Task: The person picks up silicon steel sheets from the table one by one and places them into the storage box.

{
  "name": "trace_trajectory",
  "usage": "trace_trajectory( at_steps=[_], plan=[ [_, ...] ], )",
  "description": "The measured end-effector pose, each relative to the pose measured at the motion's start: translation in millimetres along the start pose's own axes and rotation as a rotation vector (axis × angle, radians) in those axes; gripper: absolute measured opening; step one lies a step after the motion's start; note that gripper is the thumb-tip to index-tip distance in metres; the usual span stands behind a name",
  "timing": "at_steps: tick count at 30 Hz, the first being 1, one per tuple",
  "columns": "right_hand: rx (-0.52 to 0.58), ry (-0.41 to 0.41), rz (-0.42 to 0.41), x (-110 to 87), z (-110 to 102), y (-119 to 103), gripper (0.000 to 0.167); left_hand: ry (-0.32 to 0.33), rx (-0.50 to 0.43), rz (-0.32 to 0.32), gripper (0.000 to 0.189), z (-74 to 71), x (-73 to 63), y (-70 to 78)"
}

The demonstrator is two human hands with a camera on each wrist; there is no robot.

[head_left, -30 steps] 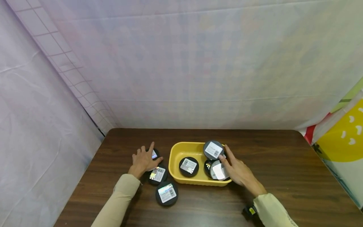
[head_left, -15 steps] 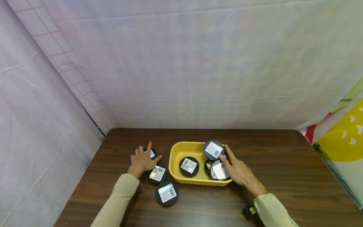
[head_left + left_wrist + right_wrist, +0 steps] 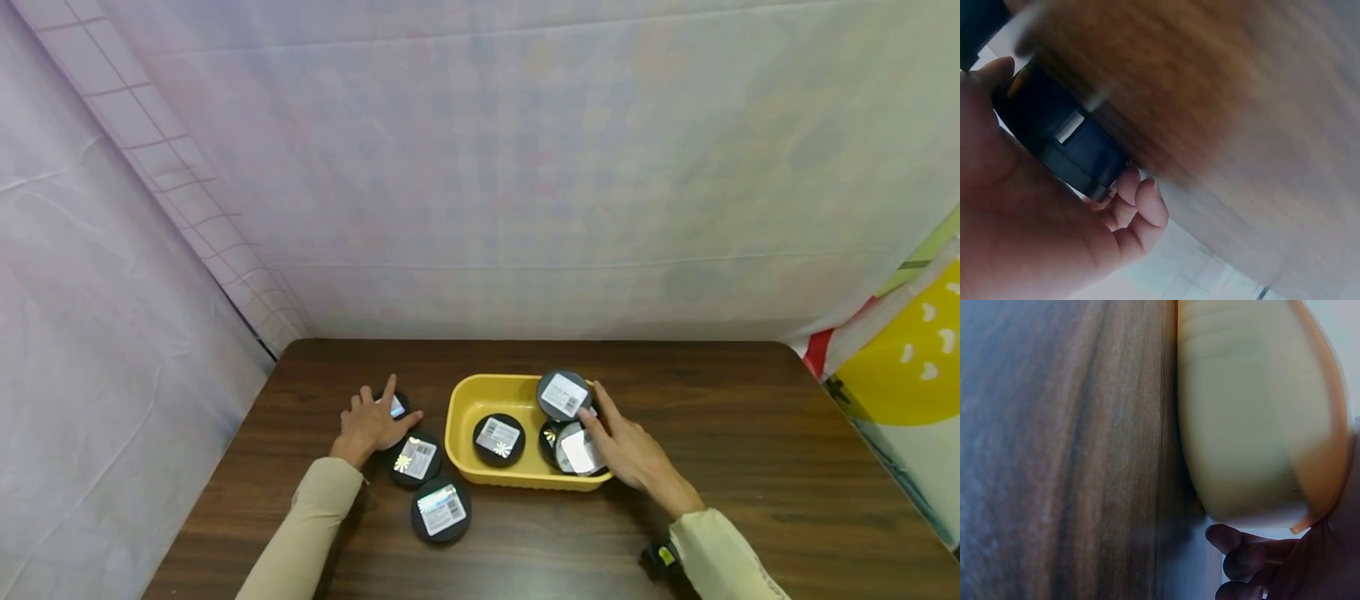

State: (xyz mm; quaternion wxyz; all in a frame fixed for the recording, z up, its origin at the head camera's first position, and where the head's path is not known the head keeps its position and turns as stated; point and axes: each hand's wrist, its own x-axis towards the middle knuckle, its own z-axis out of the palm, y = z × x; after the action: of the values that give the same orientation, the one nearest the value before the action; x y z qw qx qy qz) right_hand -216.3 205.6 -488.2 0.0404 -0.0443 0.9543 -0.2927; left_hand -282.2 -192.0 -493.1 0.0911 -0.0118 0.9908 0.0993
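Observation:
In the head view, my left hand (image 3: 369, 427) lies over a flat round black container (image 3: 396, 406) with a white label. The left wrist view shows thumb and fingers around that container's (image 3: 1066, 137) side. My right hand (image 3: 633, 450) grips the right end of a yellow plastic basket (image 3: 517, 479), thumb over its rim and fingers outside. Beyond the basket's end, curled fingertips (image 3: 1241, 562) show in the right wrist view. Inside the basket, one labelled black container (image 3: 499, 440) lies at the left; several others are piled at the right, the top one (image 3: 563, 396) overlapping the back rim.
Two more labelled containers lie between my left hand and the basket's front: a nearer one (image 3: 440, 512) and a farther one (image 3: 416, 460). All stand on a dark wooden table (image 3: 750, 433). A pale curtain (image 3: 525, 208) hangs behind its back edge.
My left hand has shifted slightly left, and the container under it has moved left with it. The right hand and the basket stay put.

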Motion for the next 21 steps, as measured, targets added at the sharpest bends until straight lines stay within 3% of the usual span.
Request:
trace_trajectory(
  at_steps=[11,21],
  plan=[
    [0.005,-0.005,0.0,3.0,1.0,-0.2,0.076,-0.034,-0.003,-0.013,0.091,-3.4,-0.3,-2.2],
    [0.008,-0.002,0.002,4.7,3.4,-1.0,0.077,-0.002,0.0,-0.011,0.089,-0.1,2.7,-4.8]
  ],
)
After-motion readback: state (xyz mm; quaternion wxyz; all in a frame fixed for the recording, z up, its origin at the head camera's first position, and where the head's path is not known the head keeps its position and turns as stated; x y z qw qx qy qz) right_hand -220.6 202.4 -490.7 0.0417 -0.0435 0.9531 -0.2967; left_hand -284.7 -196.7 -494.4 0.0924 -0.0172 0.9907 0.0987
